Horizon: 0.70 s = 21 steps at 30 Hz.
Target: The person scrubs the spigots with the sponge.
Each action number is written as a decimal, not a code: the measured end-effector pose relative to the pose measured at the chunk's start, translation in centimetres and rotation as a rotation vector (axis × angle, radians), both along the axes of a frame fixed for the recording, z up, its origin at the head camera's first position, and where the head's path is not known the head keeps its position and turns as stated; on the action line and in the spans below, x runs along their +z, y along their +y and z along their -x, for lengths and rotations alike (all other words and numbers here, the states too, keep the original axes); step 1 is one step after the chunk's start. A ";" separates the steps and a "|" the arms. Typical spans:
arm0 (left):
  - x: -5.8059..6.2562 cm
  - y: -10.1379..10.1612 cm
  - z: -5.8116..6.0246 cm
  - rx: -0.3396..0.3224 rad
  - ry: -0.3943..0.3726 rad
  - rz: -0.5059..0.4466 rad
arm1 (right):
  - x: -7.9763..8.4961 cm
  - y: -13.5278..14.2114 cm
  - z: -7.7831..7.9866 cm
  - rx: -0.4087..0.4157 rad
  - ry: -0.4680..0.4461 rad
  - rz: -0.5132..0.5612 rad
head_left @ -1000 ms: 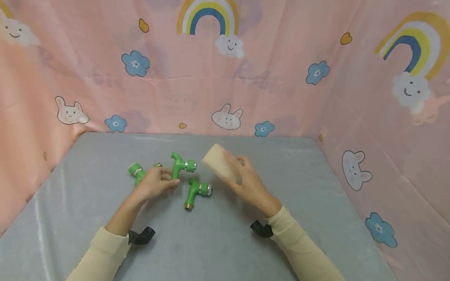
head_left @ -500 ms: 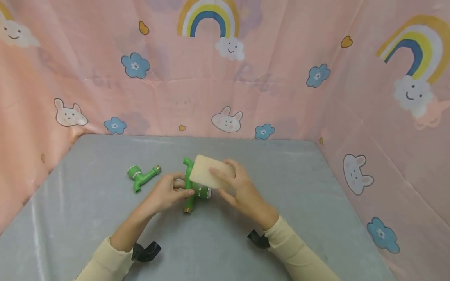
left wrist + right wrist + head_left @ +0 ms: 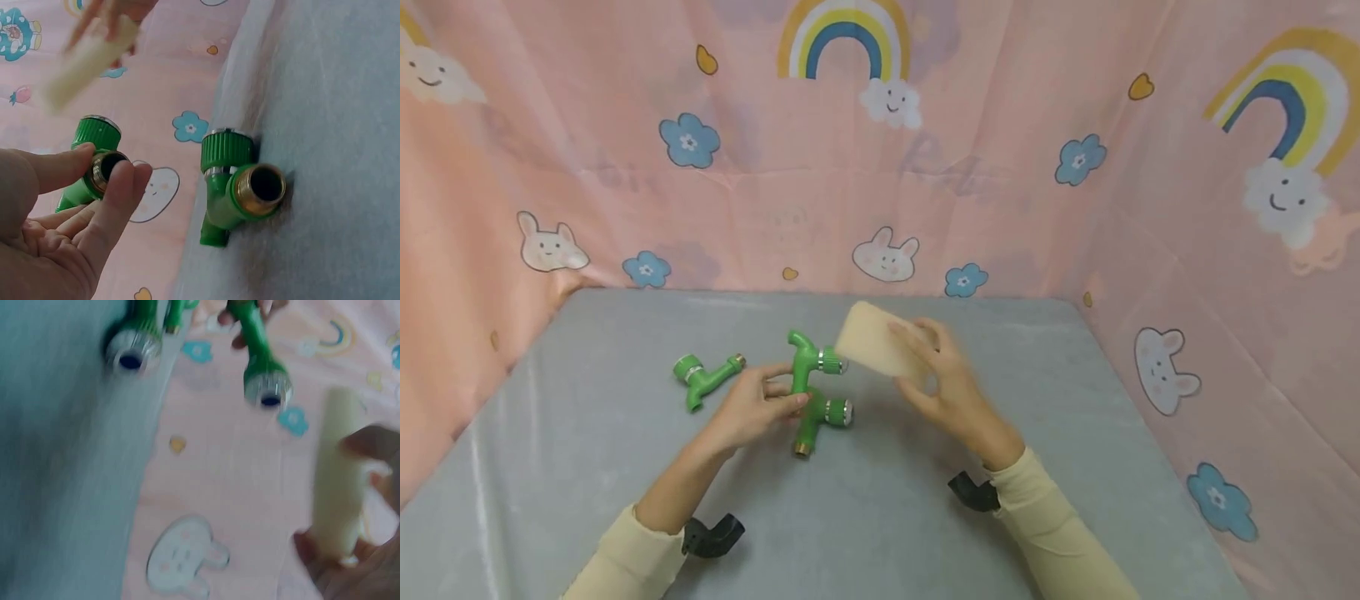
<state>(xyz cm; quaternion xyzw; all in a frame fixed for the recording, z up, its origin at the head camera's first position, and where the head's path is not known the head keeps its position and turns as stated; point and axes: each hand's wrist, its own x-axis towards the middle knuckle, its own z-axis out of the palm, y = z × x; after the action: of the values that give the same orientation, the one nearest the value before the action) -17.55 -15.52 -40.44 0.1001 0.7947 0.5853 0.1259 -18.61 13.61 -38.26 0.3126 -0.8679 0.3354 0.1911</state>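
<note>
My left hand pinches a green tap by its brass threaded end, between thumb and fingers, and holds it above the table. In the left wrist view the thumb and fingertips sit at the rim of that brass end. My right hand grips a cream sponge-like block, blurred in the right wrist view, just right of the tap's ribbed knob. Directly below the held tap, a second green tap lies on the table. Left of my left hand lies a third green tap.
A grey cloth covers the table. Pink printed curtain encloses it at the back and sides. A black curved piece sits at the left wrist, and another black piece at the right.
The held tap has moved right, away from the third tap. The block swung left over the tap's knob half a second ago and now stands back to the right and higher.
</note>
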 end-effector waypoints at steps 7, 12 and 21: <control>0.6 -0.2 0.0 -0.116 -0.055 -0.148 | -0.3 -1.6 -0.4 0.106 0.016 -0.013; 0.3 -0.2 -0.3 -0.123 -0.088 -0.173 | -0.7 -0.2 0.4 0.005 -0.021 0.011; 0.2 0.1 -0.1 -0.138 -0.126 -0.254 | -0.3 0.3 0.5 0.004 0.048 0.115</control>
<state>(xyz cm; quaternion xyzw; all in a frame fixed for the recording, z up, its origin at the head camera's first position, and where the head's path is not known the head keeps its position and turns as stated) -17.42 -15.39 -40.20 0.1327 0.6962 0.6760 0.2020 -19.07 13.89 -38.52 0.3105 -0.8419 0.3775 0.2287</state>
